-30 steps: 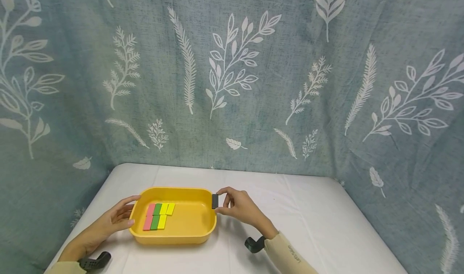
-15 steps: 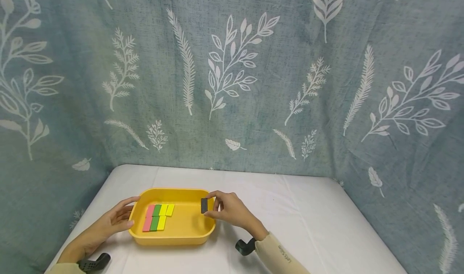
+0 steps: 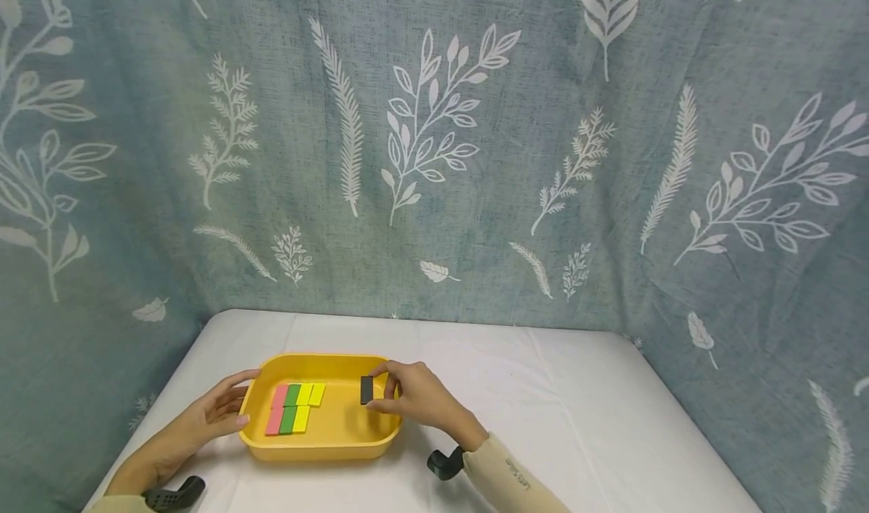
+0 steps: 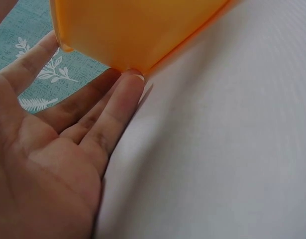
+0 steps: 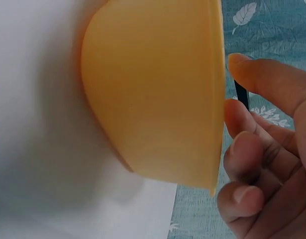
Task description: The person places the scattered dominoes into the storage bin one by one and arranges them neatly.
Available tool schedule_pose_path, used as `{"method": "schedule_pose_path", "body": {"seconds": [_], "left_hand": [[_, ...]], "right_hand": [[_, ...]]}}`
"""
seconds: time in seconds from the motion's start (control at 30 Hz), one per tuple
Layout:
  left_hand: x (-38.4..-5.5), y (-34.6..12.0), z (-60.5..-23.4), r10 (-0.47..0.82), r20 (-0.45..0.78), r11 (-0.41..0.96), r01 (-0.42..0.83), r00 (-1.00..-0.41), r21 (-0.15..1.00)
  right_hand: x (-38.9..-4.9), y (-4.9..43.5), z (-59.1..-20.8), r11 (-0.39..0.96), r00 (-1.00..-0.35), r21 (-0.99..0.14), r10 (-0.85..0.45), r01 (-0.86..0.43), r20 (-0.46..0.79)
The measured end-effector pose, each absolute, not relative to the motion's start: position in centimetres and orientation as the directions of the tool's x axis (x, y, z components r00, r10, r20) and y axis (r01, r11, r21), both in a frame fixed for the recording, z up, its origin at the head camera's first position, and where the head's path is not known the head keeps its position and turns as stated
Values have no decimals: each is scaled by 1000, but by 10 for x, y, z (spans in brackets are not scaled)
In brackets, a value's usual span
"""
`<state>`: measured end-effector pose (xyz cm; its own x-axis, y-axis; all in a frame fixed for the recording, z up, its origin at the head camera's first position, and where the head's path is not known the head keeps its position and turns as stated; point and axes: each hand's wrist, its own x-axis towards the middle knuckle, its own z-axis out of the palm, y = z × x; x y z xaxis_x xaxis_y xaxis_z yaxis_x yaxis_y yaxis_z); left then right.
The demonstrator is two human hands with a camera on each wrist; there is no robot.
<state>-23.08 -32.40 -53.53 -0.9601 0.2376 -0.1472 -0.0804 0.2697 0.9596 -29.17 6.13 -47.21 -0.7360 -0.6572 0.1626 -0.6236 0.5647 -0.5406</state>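
Observation:
A yellow plastic tub (image 3: pixel 319 453) stands on the white cloth, with pink, green and yellow rectangular blocks laid flat in two rows at its left. My left hand (image 3: pixel 210 413) steadies the tub's left end; in the left wrist view, its nearly straight fingers (image 4: pixel 115 112) touch the wall near the base. Thumb and fingers of my right hand (image 3: pixel 422 394) pinch a black rectangular block (image 3: pixel 366 390) by its ends, over the right part of the tub. The right wrist view shows the block (image 5: pixel 241 94) edge-on behind the tub's rim, its other fingers curled below.
A white cloth (image 3: pixel 543 407) covers the table around the tub. Blue-green curtains (image 3: pixel 475 271) with white leaf prints hang behind and at both sides. Dark wrist-worn devices (image 3: pixel 446 464) sit on both wrists.
My right hand has carried the black block leftward, from the tub's right rim to over its inside. The left hand has stayed at the tub's left end, and the other blocks have not moved.

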Motion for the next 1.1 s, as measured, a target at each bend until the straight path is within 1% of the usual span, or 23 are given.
{"method": "schedule_pose_path", "body": {"seconds": [0.2, 0.57, 0.8, 1.1], "left_hand": [[-231, -325, -534, 262, -130, 245, -65, -956, 967], [-230, -324, -533, 245, -147, 254, -83, -958, 964], [-230, -323, -533, 247, -142, 248, -79, -959, 966], [-228, -324, -535, 258, -128, 245, -63, -958, 968]], "right_hand": [[-291, 52, -469, 547, -726, -552, -667, -629, 167], [-288, 35, -470, 556, -721, -537, -676, -634, 151], [-286, 25, -475, 568, -710, -517, -695, -640, 114], [-283, 11, -482, 620, -732, -490, -679, -613, 56]]}}
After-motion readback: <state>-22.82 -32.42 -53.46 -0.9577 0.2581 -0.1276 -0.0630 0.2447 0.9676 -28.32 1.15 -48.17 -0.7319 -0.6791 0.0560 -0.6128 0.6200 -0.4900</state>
